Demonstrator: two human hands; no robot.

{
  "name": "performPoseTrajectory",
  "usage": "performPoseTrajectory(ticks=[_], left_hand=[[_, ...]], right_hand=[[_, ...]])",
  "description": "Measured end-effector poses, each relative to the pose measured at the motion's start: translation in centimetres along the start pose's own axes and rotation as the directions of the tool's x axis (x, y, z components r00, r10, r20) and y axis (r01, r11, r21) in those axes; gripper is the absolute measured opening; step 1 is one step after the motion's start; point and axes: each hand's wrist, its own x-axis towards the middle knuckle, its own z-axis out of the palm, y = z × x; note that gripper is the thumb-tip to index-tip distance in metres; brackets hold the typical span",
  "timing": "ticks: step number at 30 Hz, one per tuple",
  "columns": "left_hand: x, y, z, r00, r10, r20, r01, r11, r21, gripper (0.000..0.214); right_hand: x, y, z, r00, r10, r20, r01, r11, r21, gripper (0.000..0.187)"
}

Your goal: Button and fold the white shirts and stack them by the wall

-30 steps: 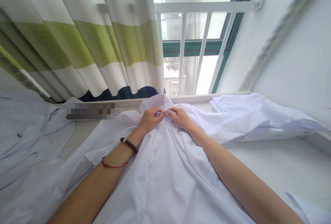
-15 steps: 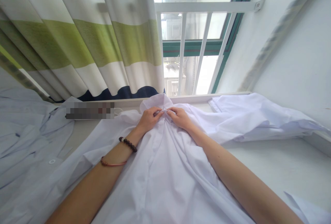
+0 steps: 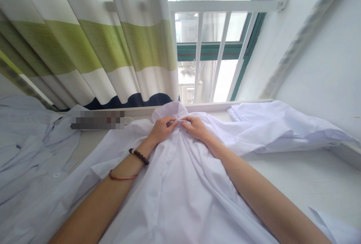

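A white shirt (image 3: 180, 184) lies spread front-up across the pale worktop (image 3: 299, 178), its collar (image 3: 169, 109) at the far edge, just below the window sill. Both bare forearms reach out over the shirt and meet right under that collar. The left hand (image 3: 163, 129) is curled tight, fingertips pinching the cloth at the top of the front opening. The right hand (image 3: 196, 127) is closed the same way on the facing edge, so the two sets of fingertips touch or nearly touch over a small bunched fold. What exactly sits between the fingers is too small to make out. On the left wrist sits a dark bead bracelet (image 3: 138, 156), and further up the arm a thin reddish cord (image 3: 123, 177). To the right, another white garment (image 3: 282, 125) lies heaped along the wall. To the left, a pile of pale blue garments (image 3: 28, 150) covers that end of the worktop. Behind it all hangs a curtain (image 3: 98, 48) banded in white, green and navy, beside the white window bars (image 3: 197, 56).
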Motion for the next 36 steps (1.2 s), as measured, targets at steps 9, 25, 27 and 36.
performPoseTrajectory(ticks=[9, 25, 27, 36], left_hand=[[-0.05, -0.21, -0.17, 1.000, -0.002, 0.017, 0.002, 1.000, -0.025, 0.032], [0.10, -0.51, 0.21, 1.000, 0.030, 0.005, -0.030, 0.999, -0.013, 0.034], [0.11, -0.47, 0.19, 0.999, 0.035, 0.002, -0.035, 0.999, -0.011, 0.034], [0.13, -0.21, 0.20, 0.998, 0.058, 0.016, -0.058, 0.998, -0.023, 0.030]], right_hand=[[0.05, 0.18, -0.02, 1.000, -0.012, 0.005, 0.012, 1.000, 0.001, 0.018], [0.22, 0.54, 0.10, 1.000, -0.003, 0.004, 0.003, 1.000, -0.011, 0.012], [0.24, 0.56, 0.15, 1.000, -0.006, 0.004, 0.006, 1.000, -0.027, 0.012], [0.17, 0.61, 0.38, 1.000, -0.026, -0.016, 0.025, 0.995, -0.093, 0.008]])
